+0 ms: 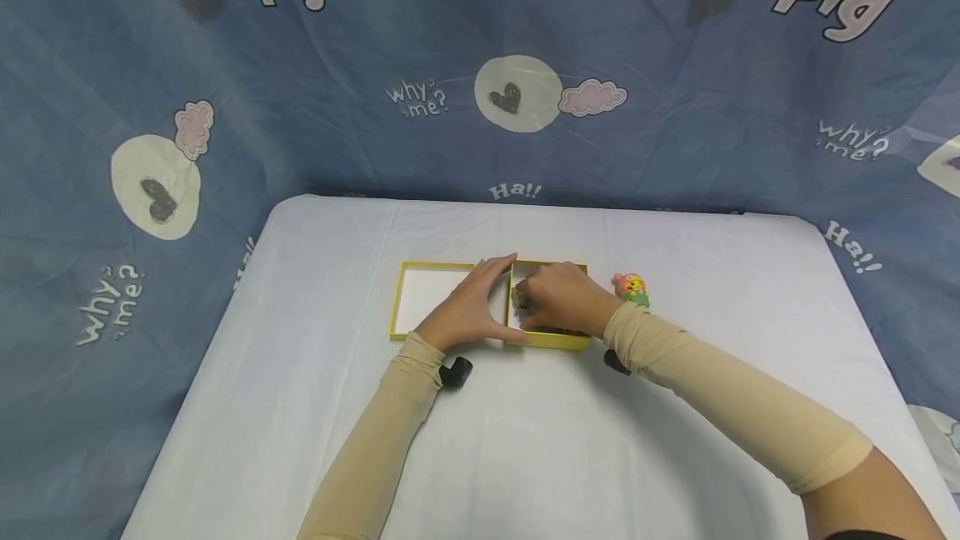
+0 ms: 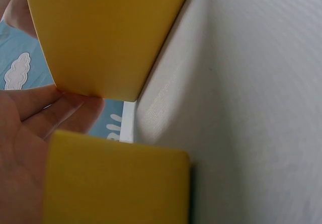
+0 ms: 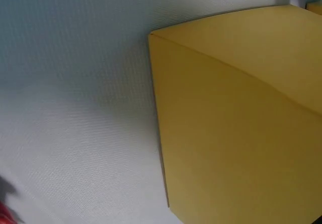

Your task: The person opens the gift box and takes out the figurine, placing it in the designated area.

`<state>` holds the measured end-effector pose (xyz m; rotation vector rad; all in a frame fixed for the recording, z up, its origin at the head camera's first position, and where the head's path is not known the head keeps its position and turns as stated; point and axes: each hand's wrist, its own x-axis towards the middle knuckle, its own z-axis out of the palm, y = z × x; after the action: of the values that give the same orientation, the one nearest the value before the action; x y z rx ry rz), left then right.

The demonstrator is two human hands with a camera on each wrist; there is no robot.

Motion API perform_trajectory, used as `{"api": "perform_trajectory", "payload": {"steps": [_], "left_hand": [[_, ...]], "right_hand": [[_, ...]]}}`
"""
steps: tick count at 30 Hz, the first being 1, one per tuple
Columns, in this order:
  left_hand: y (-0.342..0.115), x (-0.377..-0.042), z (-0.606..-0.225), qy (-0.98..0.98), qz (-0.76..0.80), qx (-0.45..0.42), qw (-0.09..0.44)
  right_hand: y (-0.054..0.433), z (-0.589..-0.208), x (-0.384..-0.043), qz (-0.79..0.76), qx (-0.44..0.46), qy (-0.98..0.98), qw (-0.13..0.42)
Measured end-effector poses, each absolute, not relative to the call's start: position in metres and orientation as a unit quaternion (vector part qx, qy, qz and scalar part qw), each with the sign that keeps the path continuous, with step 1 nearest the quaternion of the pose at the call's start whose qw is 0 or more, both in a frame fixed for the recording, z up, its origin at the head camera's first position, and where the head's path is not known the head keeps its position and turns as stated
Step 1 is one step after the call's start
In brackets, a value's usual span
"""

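The deep yellow box [image 1: 551, 341] sits ahead of the person on the white surface [image 1: 480, 457], directly between the hands; its outline is close to square in the head view, so its long axis is hard to tell. The left hand [image 1: 471, 307] is spread wide at the box's left end, thumb by the near corner and fingertips touching the far one; the right hand [image 1: 561, 294] reaches over the right wall and down into the box, bent, with a small greenish thing [image 1: 519, 299] by its fingertips; whether it grips that thing I cannot tell. The thing lies toward the box's left wall, so the right hand is nearer and the left seems placed to steady the wall; the shallow yellow tray [image 1: 431, 294] lies left of the box, partly under the left hand; the colourful toy [image 1: 632, 286] stands apart on the right, just beyond the right wrist.
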<state>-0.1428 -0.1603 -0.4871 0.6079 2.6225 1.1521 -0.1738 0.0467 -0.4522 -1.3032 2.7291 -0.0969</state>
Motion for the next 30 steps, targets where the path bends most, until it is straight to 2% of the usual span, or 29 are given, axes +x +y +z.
{"api": "perform_trajectory", "payload": {"steps": [20,30], "left_hand": [[-0.160,-0.143,-0.488,0.893,0.387,0.200,0.109],[-0.160,-0.144,-0.489,0.891,0.390,0.208,0.102]], "right_hand": [[0.054,-0.462,-0.169,-0.101,-0.418,0.902,0.023],[0.052,-0.457,-0.170,-0.100,-0.402,0.909,0.046]]}}
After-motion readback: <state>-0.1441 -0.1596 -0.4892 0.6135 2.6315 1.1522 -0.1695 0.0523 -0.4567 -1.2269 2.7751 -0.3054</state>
